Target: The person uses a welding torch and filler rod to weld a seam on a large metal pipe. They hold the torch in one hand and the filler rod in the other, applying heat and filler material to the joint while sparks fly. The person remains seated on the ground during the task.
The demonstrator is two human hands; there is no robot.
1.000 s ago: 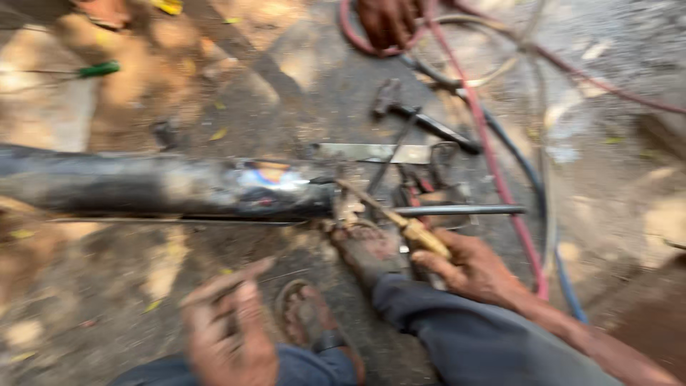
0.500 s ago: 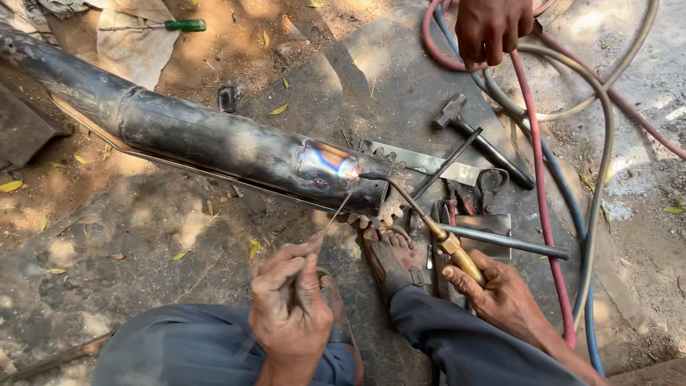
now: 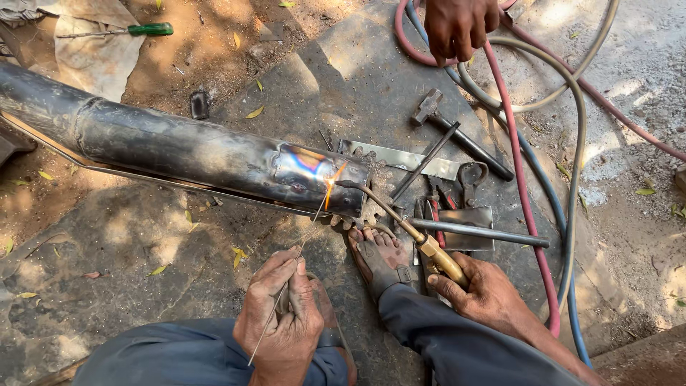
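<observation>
From half a second earlier, my left hand (image 3: 284,325) had lowered slightly, fingers pinched around the thin filler rod (image 3: 296,259), whose tip now reached the flame (image 3: 330,187) at the heat-tinted end of the dark steel pipe (image 3: 214,154). My right hand (image 3: 484,293) was curled tight around the brass torch handle (image 3: 441,259), nozzle aimed toward ten o'clock. I judged the joint was being fed. Open ground lay at nine o'clock; at three o'clock the hoses (image 3: 525,207), hammer (image 3: 457,132) and steel bar (image 3: 479,233) crowded in. Another person's hand (image 3: 461,25) hung at twelve.
</observation>
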